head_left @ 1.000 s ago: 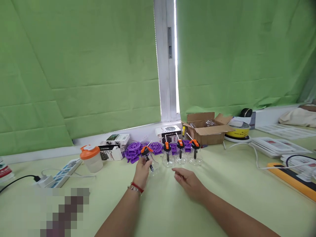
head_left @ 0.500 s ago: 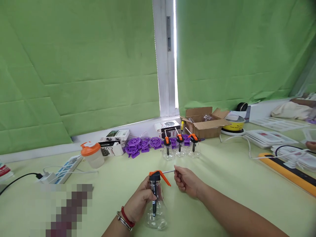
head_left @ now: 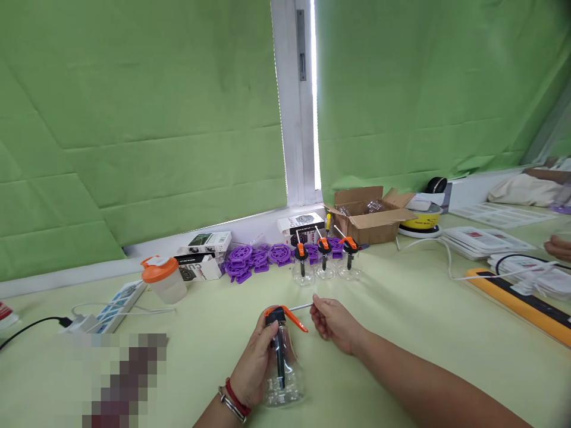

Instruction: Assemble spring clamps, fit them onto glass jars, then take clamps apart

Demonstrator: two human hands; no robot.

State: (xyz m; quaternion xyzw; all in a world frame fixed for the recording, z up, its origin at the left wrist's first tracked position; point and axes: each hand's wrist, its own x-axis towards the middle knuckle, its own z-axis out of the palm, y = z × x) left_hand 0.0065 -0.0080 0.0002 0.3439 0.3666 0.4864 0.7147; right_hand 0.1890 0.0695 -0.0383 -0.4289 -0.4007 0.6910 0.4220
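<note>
My left hand is wrapped round a clear spray bottle, its thumb up near the neck. The bottle has a black head with an orange trigger, and a black tube runs down inside. From the head a thin metallic nozzle tube sticks out to the right. My right hand pinches the far end of that tube between thumb and fingers. Behind them, three similar bottles with orange and black heads stand upright in a row.
Purple plastic parts lie by small printed boxes. An open carton stands at the back. An orange-lidded cup and a power strip are left; a yellow-and-black strip and another person's hand are right.
My left thumb has moved up the bottle towards its black head. The bottle is tilted slightly more, its head shifted a little left. My right hand still pinches the tube.
</note>
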